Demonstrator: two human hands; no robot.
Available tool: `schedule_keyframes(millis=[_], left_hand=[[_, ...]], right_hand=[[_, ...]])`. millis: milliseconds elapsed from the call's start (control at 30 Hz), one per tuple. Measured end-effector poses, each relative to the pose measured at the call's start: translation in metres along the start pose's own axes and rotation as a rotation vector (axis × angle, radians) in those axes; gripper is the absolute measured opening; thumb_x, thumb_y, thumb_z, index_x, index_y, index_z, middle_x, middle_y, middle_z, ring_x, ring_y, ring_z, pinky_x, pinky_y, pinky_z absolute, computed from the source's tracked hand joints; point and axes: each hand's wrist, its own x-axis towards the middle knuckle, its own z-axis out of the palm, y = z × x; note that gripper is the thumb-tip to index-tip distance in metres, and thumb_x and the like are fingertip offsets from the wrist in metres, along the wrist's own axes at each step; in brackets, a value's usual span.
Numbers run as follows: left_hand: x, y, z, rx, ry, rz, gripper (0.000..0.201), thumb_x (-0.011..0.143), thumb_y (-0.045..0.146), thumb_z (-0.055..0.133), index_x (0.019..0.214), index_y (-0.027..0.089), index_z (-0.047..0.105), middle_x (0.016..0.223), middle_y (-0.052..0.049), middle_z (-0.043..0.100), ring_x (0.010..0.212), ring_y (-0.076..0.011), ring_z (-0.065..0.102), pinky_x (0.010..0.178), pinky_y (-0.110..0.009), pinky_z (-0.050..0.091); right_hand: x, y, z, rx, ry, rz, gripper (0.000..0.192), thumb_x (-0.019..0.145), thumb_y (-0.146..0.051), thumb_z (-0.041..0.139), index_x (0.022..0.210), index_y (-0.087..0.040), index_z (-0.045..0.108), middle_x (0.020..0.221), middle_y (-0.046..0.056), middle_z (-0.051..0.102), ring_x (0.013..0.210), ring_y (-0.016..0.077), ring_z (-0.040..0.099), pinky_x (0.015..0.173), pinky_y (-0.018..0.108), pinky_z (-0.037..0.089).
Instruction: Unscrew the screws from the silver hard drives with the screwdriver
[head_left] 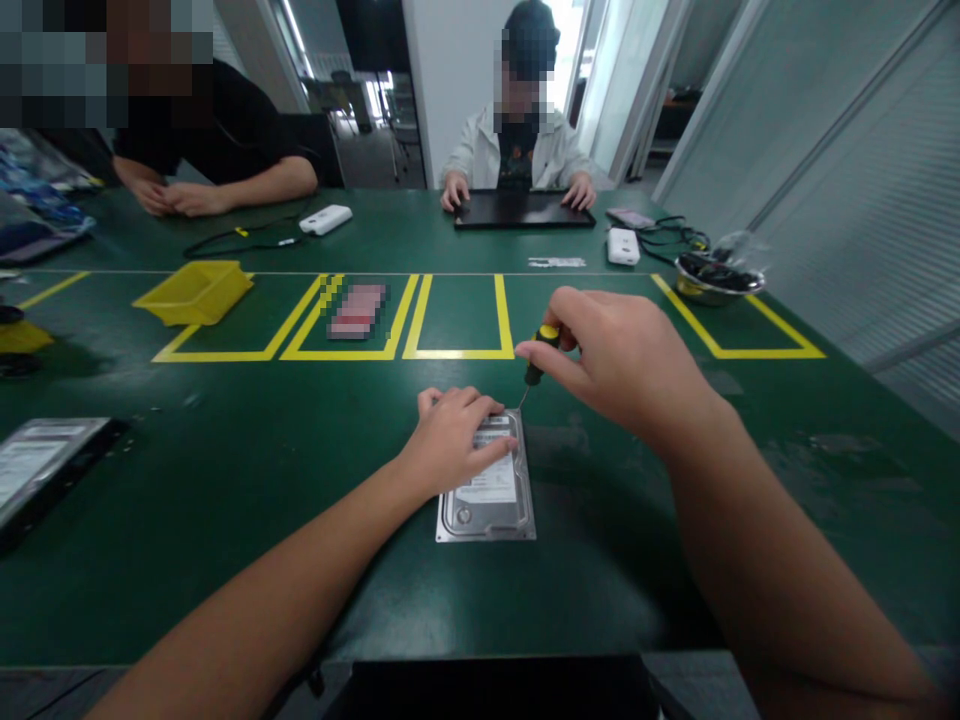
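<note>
The big green desk [225, 480] has yellow tape boxes on it, and two other people sit at the far side with their own hands near their own things. A yellow tray [196, 291] sits in one tape box, far from the work. A metal bowl [716, 280] rests at the right.

In the middle, close to the person, a silver hard drive [491, 495] lies flat on the desk. The left hand [457, 435] lies flat on its far end, fingers [491, 408] spread out and pressing down, not wrapped around it. I think this keeps it from sliding.

The right hand [626, 360] pinches a small screwdriver [540, 355] with its fingers [536, 352] closed on the yellow-and-black handle. The thin tip points down at the drive's far right corner, just beside the left fingertips.
</note>
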Motion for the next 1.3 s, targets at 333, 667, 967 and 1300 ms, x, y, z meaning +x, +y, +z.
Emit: schedule_keyframes(millis=[333,667,967,1300], left_hand=[[0.0,0.0,0.001,0.008,0.01,0.005,0.04,0.09,0.058,0.055,0.111,0.024,0.064,0.108,-0.005,0.065,0.105,-0.028,0.056,0.091,-0.045,0.026],[0.0,-0.001,0.001,0.012,-0.004,-0.002,0.041,0.09,0.058,0.055,0.112,0.024,0.064,0.107,-0.006,0.065,0.105,-0.028,0.055,0.091,-0.046,0.026],[0.0,-0.001,0.001,0.01,0.001,0.0,0.041,0.09,0.058,0.055,0.112,0.024,0.064,0.108,-0.006,0.065,0.105,-0.0278,0.056,0.091,-0.046,0.026],[0.0,-0.002,0.002,0.017,0.001,0.005,0.041,0.091,0.058,0.055,0.112,0.024,0.064,0.108,-0.005,0.065,0.105,-0.0275,0.056,0.089,-0.044,0.026]], right_hand=[[0.001,-0.003,0.001,-0.033,0.043,-0.004,0.034,0.095,-0.049,0.052,0.088,-0.018,0.063,0.08,0.007,0.066,0.069,0.0188,0.057,0.057,0.03,0.028],[0.002,0.007,0.002,0.295,0.061,-0.194,0.028,0.093,-0.015,0.047,0.105,-0.012,0.071,0.105,0.011,0.071,0.099,0.0218,0.064,0.087,0.033,0.047],[0.001,0.008,0.005,0.369,0.076,-0.18,0.03,0.083,-0.005,0.048,0.101,-0.015,0.071,0.108,0.006,0.074,0.102,0.0208,0.069,0.093,0.033,0.05],[0.001,0.009,0.003,0.377,0.091,-0.174,0.025,0.08,-0.004,0.05,0.091,-0.014,0.07,0.101,0.007,0.074,0.099,0.0206,0.069,0.089,0.032,0.05]])
